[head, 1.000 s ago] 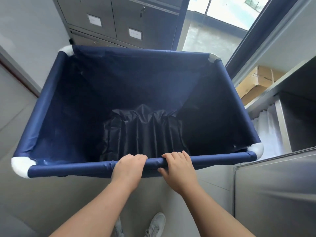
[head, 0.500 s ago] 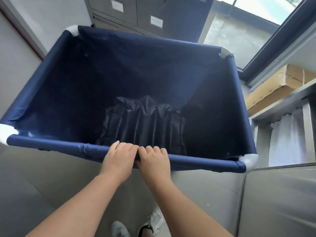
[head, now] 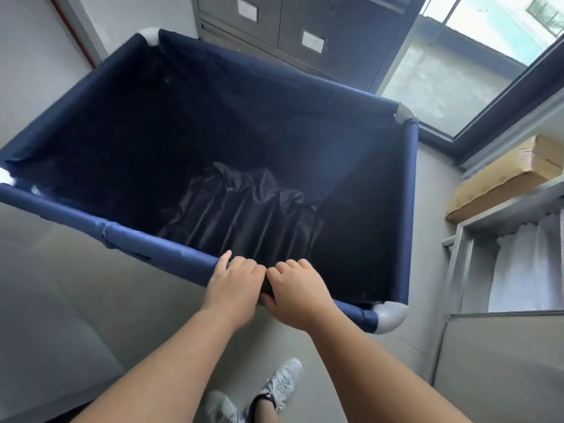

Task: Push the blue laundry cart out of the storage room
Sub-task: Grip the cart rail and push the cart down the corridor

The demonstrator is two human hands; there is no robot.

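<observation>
The blue laundry cart [head: 146,242] fills the middle of the head view, a navy fabric bin on a tube frame with white corner joints. It sits skewed, its left end swung toward the left wall. Inside, only dark creased lining shows. My left hand [head: 236,286] and my right hand [head: 300,293] both grip the near rim tube, side by side and touching, right of the rim's middle.
Grey metal cabinets [head: 308,29] stand just behind the cart's far rim. A window [head: 457,65] lies at the back right. A metal shelf [head: 500,209] with a cardboard box [head: 503,175] and white cloth is on the right. The left wall [head: 30,56] is close. My shoes [head: 280,383] are on the grey floor.
The cart has turned, its left end swinging further left and its right corner nearer me. My hands have slid together along the near rim and now touch.
</observation>
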